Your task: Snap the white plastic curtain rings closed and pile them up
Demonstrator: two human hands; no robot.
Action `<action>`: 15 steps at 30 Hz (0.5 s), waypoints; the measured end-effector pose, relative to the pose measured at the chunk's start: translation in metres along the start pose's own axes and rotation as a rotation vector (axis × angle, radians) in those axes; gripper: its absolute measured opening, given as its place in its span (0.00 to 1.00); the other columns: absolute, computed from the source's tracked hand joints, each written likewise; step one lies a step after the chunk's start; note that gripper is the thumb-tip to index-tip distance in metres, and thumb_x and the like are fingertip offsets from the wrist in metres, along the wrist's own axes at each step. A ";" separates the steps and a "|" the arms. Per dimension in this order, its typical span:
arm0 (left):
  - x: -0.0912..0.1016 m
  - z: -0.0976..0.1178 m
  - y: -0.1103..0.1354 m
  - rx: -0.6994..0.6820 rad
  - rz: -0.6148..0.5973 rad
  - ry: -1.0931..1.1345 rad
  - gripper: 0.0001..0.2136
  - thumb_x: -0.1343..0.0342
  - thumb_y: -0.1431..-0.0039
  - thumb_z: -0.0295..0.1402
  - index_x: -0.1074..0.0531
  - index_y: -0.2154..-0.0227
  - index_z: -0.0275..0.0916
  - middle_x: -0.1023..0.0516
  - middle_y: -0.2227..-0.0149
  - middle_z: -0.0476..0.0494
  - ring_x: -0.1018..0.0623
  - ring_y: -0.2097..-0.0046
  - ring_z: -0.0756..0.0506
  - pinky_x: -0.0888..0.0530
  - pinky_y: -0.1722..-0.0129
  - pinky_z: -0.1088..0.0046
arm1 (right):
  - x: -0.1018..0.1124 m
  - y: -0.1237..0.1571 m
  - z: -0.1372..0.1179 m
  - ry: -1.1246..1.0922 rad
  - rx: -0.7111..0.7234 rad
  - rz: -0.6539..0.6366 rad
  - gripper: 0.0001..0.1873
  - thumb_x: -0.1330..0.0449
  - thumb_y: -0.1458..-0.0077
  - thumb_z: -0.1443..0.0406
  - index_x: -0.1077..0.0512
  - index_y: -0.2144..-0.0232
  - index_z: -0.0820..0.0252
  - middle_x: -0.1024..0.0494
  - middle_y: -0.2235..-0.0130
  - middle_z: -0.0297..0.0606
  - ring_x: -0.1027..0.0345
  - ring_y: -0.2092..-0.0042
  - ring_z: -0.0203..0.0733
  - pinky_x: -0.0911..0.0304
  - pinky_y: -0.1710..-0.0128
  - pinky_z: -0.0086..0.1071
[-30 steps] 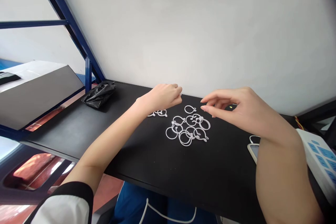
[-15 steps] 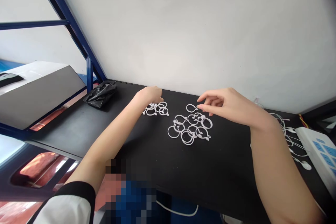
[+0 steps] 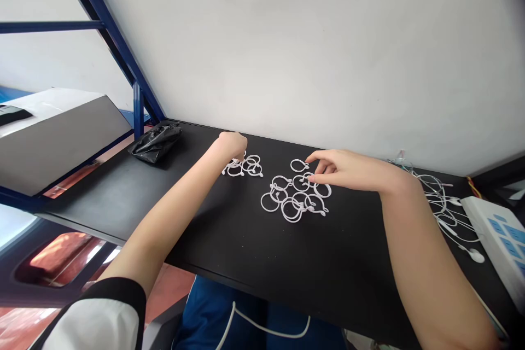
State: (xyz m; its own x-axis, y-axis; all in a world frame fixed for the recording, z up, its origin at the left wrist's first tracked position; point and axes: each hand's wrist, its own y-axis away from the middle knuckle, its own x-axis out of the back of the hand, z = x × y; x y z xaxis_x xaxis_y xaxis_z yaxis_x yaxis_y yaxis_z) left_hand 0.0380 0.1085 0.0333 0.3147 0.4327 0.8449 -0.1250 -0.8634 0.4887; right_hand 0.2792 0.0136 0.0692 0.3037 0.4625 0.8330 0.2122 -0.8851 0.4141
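Two groups of white plastic curtain rings, each ring with a small eyelet, lie on the black desk (image 3: 229, 229). Over the left group (image 3: 253, 167) is my left hand (image 3: 233, 145), its fingers curled downward. Its fingertips are mostly hidden, so what they grip does not show. At the larger right group (image 3: 291, 209), my right hand (image 3: 334, 168) reaches in from the right. Its index finger and thumb are apart, the thumb tip close to the upper rings. A single curtain ring (image 3: 298, 165) lies just behind that group, by the index fingertip.
A crumpled black plastic bag (image 3: 156, 142) lies at the desk's left rear. White earphone cables (image 3: 447, 213) and a white power strip (image 3: 496, 235) are on the right. A pale wall (image 3: 287, 54) rises behind, and a blue metal frame (image 3: 110, 27) stands left.
My right thumb has moved down and away from the single ring toward the larger group, widening the gap to the index finger. My left hand has shifted slightly left over its group.
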 end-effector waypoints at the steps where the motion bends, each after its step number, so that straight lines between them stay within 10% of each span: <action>1: 0.000 0.001 0.000 -0.002 -0.003 0.001 0.16 0.44 0.34 0.38 0.30 0.48 0.37 0.27 0.47 0.39 0.24 0.49 0.42 0.24 0.50 0.58 | 0.000 -0.001 0.001 -0.002 0.000 -0.001 0.32 0.41 0.46 0.47 0.34 0.43 0.51 0.21 0.49 0.40 0.25 0.52 0.51 0.31 0.59 0.40; 15: 0.002 0.005 0.006 -0.023 0.056 0.045 0.22 0.40 0.47 0.30 0.26 0.47 0.42 0.24 0.45 0.34 0.22 0.48 0.34 0.24 0.53 0.64 | -0.022 -0.069 0.042 -0.002 -0.024 0.016 0.15 0.40 0.45 0.59 0.29 0.57 0.59 0.18 0.64 0.41 0.24 0.62 0.45 0.38 0.68 0.33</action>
State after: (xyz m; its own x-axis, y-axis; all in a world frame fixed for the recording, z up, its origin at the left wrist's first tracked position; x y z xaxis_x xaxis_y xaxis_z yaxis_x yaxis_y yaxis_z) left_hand 0.0427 0.1025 0.0366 0.2640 0.3952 0.8798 -0.1629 -0.8808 0.4445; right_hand 0.2965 0.0667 0.0071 0.3086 0.4482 0.8390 0.1853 -0.8935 0.4091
